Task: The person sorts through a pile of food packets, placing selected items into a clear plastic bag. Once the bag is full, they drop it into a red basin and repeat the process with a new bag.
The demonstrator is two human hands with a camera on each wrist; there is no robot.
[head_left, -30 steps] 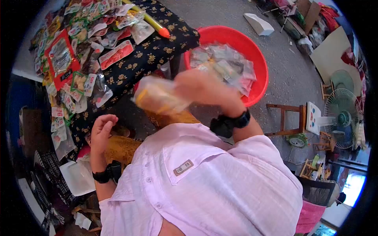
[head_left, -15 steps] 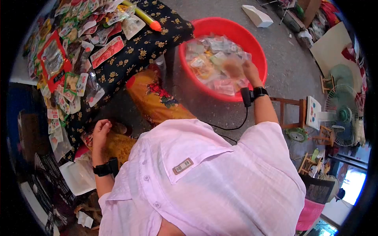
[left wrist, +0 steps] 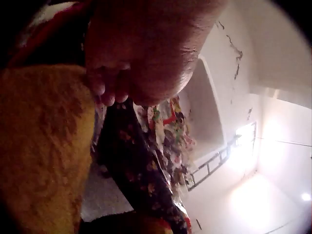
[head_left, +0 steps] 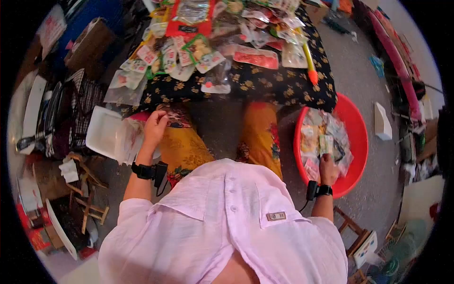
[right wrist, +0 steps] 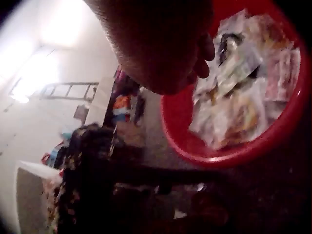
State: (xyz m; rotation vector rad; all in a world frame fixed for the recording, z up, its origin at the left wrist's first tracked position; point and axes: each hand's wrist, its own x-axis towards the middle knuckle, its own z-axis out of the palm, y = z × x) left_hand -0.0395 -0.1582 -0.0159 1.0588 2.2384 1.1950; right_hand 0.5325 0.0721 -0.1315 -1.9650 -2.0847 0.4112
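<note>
The left hand [head_left: 155, 125] rests by the left thigh with loosely bent fingers and nothing visible in them; in the left wrist view this hand [left wrist: 146, 53] hangs above the yellow patterned trousers [left wrist: 44, 141]. Over the near part of a red basin [head_left: 362, 142] is the right hand [head_left: 328, 170], beside clear plastic packets [head_left: 309, 142]. In the right wrist view the right hand [right wrist: 161, 48] has its fingers loosely bent over the basin [right wrist: 180, 141], and no packet shows in its grasp. The packets [right wrist: 239, 112] lie piled inside.
A table with a dark flowered cloth [head_left: 283, 92] stands ahead, heaped with snack packets [head_left: 255, 57] and a yellow tube with an orange tip [head_left: 309, 66]. A white tray [head_left: 101, 135] is left of the left hand. A wooden stool [head_left: 352, 232] stands behind the basin.
The head view has turned, so the table now lies straight ahead and the basin at the right. The right hand, which carried a packet to the basin, now shows none; the left hand stays by the thigh.
</note>
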